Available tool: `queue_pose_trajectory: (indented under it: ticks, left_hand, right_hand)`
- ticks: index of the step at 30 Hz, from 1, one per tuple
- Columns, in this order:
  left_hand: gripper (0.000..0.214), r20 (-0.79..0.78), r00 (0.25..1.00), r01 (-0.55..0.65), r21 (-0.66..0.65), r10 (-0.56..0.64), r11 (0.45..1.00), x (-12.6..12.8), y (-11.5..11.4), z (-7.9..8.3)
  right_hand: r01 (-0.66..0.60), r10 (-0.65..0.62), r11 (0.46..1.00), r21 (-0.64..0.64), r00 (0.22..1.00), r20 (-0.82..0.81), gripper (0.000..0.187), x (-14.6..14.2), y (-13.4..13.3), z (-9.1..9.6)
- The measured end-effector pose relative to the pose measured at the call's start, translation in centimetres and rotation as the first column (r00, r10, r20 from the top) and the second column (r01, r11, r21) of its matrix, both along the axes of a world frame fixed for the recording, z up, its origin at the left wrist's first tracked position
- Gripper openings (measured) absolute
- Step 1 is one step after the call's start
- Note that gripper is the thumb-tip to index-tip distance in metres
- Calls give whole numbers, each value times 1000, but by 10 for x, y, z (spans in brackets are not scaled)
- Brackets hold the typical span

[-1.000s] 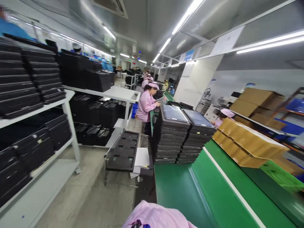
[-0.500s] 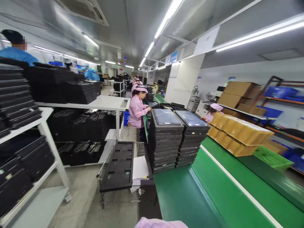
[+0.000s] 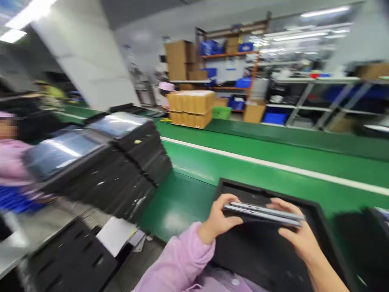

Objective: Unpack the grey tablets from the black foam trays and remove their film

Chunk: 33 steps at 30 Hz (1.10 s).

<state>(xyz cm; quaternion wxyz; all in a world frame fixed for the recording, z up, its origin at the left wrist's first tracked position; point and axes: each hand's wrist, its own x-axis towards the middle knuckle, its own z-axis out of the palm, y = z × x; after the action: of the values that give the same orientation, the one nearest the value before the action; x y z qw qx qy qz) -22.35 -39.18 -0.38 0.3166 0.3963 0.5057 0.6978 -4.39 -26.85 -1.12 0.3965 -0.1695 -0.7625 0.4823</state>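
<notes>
Two thin, flat, tablet-like devices (image 3: 263, 213) with silver edges are held together, one against the other, and seen nearly edge-on. My left hand (image 3: 221, 217) grips their left end, thumb toward me and fingers over the far side. At the right end, my right hand (image 3: 296, 227) has its thumb near the front edge and its fingers behind. Below the devices is a large black tray (image 3: 326, 239) with a raised rim, resting on the green work surface. The devices' faces are hidden by the viewing angle.
Two tall stacks of black trays (image 3: 100, 182) stand to the left, with film-like shiny sheets on top. White papers (image 3: 117, 235) and a black panel (image 3: 73, 259) lie lower left. A co-worker in pink (image 3: 15, 162) sits at the left edge. Yellow bins (image 3: 190, 107) stand across the green bench (image 3: 194, 176).
My view has swung right and down from the aisle to the bench. Both hands have come into view, holding the two devices above a black tray. The tray stacks now appear farther left.
</notes>
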Motion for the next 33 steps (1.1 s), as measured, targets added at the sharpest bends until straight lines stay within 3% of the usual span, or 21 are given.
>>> queue_pose_trajectory:
  ticks: [1,2,4,6,10,20,24,26,28,31,33]
  left_hand:
    - [61,-39,999,24,78,-21,997,-5,2,1]
    - [62,-65,996,62,134,-53,989,-9,4,2]
    - [54,-157,985,102,191,-72,976,-15,6,1]
    - [43,-253,967,100,237,-38,966,-16,5,1]
    - [38,-320,947,94,335,20,937,-13,2,0]
    - [39,-341,940,102,320,14,942,-12,5,4]
    - [49,-271,960,133,251,-62,959,-16,5,-7]
    - [60,-155,984,107,116,-88,988,-21,8,-22]
    - [68,-25,1000,-4,-67,2,998,-25,14,-37]
    - [66,56,974,-201,-221,218,954,-24,33,-52]
    - [60,78,961,-238,-262,266,935,-14,49,-56]
  right_hand:
    - [27,-28,999,-17,999,-29,65,7,-2,2]
    - [-32,27,998,-61,996,-86,67,10,-3,4]
    - [-141,130,988,-58,978,-164,48,7,-4,10]
    - [-218,200,975,-49,950,-241,35,0,-6,13]
    - [-259,227,964,-53,914,-336,38,-5,-9,11]
    - [-283,252,958,-46,907,-339,39,-3,-8,14]
    - [-213,182,975,-65,931,-317,41,0,-7,5]
    - [-98,78,991,-90,977,-201,50,2,-6,-10]
    - [31,-27,995,-92,998,52,50,5,-4,-27]
    - [105,-74,993,-53,907,414,28,9,-7,-37]
    - [78,-72,997,9,866,496,27,11,-15,-23]
